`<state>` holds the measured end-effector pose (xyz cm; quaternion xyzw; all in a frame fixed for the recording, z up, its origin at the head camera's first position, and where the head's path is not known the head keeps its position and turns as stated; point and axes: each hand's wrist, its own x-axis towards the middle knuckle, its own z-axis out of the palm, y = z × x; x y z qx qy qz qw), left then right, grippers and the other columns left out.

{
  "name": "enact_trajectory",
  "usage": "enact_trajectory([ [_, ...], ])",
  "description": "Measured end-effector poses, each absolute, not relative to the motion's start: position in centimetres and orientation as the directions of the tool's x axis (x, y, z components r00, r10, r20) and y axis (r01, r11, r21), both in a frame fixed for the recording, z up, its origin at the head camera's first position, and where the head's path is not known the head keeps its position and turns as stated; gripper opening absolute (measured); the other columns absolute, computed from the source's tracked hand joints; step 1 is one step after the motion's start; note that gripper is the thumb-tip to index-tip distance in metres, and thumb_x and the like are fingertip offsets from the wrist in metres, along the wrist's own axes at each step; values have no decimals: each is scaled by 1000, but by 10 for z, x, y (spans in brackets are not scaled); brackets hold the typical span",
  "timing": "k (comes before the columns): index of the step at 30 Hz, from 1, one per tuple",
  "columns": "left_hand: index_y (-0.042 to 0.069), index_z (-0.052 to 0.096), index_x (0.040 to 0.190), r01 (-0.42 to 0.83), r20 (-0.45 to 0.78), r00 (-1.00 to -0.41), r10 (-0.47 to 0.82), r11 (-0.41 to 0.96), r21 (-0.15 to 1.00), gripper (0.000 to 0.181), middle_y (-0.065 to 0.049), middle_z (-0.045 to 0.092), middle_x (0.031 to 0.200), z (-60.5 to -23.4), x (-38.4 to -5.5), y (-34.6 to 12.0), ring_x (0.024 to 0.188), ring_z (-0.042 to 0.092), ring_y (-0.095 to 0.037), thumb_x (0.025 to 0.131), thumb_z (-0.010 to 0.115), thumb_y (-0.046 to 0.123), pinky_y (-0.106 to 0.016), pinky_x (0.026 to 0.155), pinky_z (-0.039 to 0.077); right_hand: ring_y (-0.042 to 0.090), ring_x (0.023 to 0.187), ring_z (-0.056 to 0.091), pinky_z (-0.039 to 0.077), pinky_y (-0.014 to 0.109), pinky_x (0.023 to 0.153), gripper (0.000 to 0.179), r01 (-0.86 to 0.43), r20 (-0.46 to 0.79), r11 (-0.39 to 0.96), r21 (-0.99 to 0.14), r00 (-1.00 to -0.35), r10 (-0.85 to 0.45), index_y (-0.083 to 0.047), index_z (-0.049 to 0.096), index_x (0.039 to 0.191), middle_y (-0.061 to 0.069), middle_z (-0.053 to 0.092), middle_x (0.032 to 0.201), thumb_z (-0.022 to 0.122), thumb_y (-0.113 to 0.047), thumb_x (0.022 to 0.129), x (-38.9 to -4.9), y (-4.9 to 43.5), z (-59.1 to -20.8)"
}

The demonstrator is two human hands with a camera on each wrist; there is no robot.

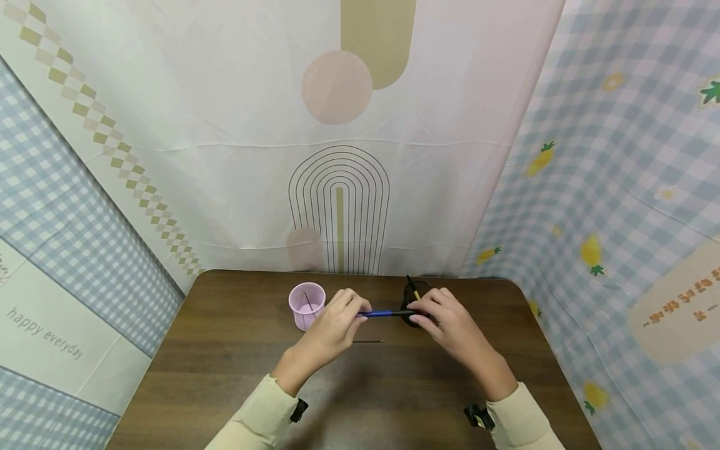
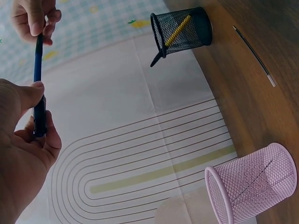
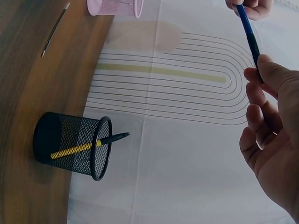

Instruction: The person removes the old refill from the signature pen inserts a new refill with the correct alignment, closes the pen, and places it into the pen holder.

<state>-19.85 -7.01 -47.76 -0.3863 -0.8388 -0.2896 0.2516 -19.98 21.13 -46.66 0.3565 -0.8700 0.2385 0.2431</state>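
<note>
Between both hands a blue pen with a black grip section is held level above the table. My left hand grips its blue end between thumb and fingers. At the black end, the thumb and fingertips of my right hand pinch the pen. In the left wrist view the pen spans the gap from one hand to the other. A thin pen refill lies on the table below the hands, partly hidden by the left hand in the head view.
A pink mesh pen cup with a thin dark refill inside stands by the left hand. Behind the right hand is a black mesh pen cup holding a yellow and black pen. Patterned cloth hangs along the brown table's back edge.
</note>
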Motion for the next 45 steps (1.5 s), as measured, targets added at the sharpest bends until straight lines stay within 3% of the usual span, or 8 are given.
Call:
enact_trajectory([
  [8, 9, 64, 105, 792, 640, -578, 506, 537, 291, 15, 0, 60, 101, -477, -199, -71, 98, 58, -17, 94, 70, 1, -31, 87, 52, 14, 94, 57, 49, 28, 78, 32, -750, 604, 619, -235, -611, -511, -12, 71, 105, -2, 67, 105, 88, -8, 78, -200, 211, -465],
  [21, 9, 64, 106, 777, 611, -602, 514, 552, 302, 14, 0, 60, 101, -477, -200, -70, 100, 59, -17, 95, 69, 2, -31, 88, 52, 14, 90, 57, 41, 17, 80, 24, -758, 623, 604, -247, -601, -500, -15, 71, 97, -4, 68, 98, 86, -6, 81, -200, 209, -466],
  [30, 9, 65, 105, 795, 645, -571, 507, 539, 280, 15, 0, 60, 101, -478, -201, -69, 99, 59, -17, 94, 70, 1, -30, 87, 52, 12, 88, 56, 46, 25, 75, 20, -763, 634, 606, -226, -587, -503, -14, 73, 97, -5, 67, 95, 84, -5, 82, -201, 210, -469],
  [38, 9, 64, 105, 796, 646, -566, 512, 542, 268, 15, 0, 60, 101, -479, -200, -69, 98, 58, -17, 94, 70, 1, -29, 86, 52, 11, 89, 54, 45, 23, 75, 12, -745, 600, 615, -259, -623, -502, -15, 73, 98, -7, 67, 95, 79, -10, 88, -199, 211, -470],
  [45, 9, 64, 105, 794, 652, -569, 501, 540, 279, 15, -1, 60, 101, -478, -200, -68, 98, 59, -17, 94, 71, 1, -30, 87, 52, 8, 86, 52, 43, 17, 68, 25, -732, 608, 614, -295, -640, -471, -11, 72, 103, -6, 67, 93, 85, -8, 82, -198, 213, -472],
])
